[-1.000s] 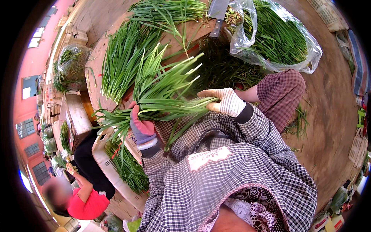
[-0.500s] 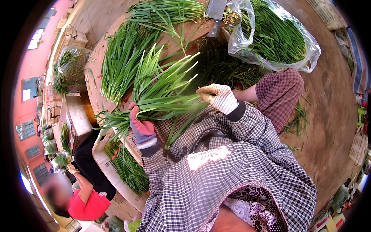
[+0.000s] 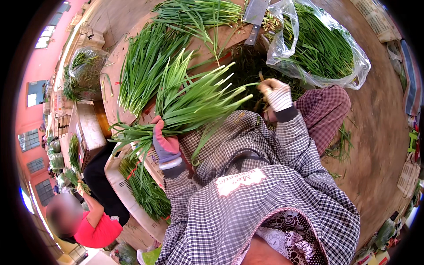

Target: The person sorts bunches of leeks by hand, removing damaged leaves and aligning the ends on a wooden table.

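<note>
While the left hand (image 3: 164,140) is gripping the leafy part of a bundle of green stalks (image 3: 198,104), the right hand (image 3: 276,93) is forming a narrow pinch, apparently on one thin stalk (image 3: 245,87) at the bundle's right side. The bundle is lying across the lap, between both hands.

Judging by the layout, the work is standing partway. A large pile (image 3: 150,66) is lying aligned at the upper left, a second pile (image 3: 203,12) is lying at the top, and banded greens (image 3: 148,190) are sitting in the white crate (image 3: 117,187). The held bundle is showing uneven ends and no visible band, so it is probably awaiting completion. More greens (image 3: 324,48) are filling the clear plastic bag (image 3: 278,54), near the knife (image 3: 255,15); their stage is remaining unclear.

Orientation: the long axis is running from lower left to upper right. Pale ends are pointing upper right, fanning apart; leaf tips are drooping leftward past the left hand.
</note>
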A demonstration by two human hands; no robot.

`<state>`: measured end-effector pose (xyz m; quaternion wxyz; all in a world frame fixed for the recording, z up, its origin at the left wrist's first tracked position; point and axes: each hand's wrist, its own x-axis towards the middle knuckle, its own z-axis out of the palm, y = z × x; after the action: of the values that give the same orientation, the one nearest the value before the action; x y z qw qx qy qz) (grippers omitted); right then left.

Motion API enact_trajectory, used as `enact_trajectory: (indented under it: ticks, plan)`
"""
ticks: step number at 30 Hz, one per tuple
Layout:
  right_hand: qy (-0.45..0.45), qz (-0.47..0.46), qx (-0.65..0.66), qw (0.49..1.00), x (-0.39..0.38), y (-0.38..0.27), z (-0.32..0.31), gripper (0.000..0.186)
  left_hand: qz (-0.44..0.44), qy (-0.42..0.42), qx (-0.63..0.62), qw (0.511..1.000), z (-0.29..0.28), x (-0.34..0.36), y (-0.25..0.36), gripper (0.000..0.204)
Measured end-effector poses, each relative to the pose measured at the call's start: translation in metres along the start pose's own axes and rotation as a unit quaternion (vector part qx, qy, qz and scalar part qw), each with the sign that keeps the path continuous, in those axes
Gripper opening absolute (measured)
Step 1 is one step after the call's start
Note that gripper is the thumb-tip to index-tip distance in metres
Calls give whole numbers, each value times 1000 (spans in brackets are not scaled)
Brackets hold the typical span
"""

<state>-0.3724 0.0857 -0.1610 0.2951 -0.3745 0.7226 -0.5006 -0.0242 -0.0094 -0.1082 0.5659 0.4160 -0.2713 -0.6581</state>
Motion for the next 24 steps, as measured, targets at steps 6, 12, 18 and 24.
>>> enact_trajectory:
  ticks: [6,12,18,24]
  plan:
    - [35,25,-169,985,19,36,-60,22,-27,-29,-50,998,-6,1,3,33]
    - [-243,96,-134,956,-9,4,-12,32,-18,-38,-35,998,-5,-1,5,33]
    - [-283,61,158,944,-29,-13,52,57,-32,-12,-33,999,-4,0,2,30]
    - [-193,138,314,919,-22,-65,78,42,-22,-15,-78,997,-16,7,-3,30]
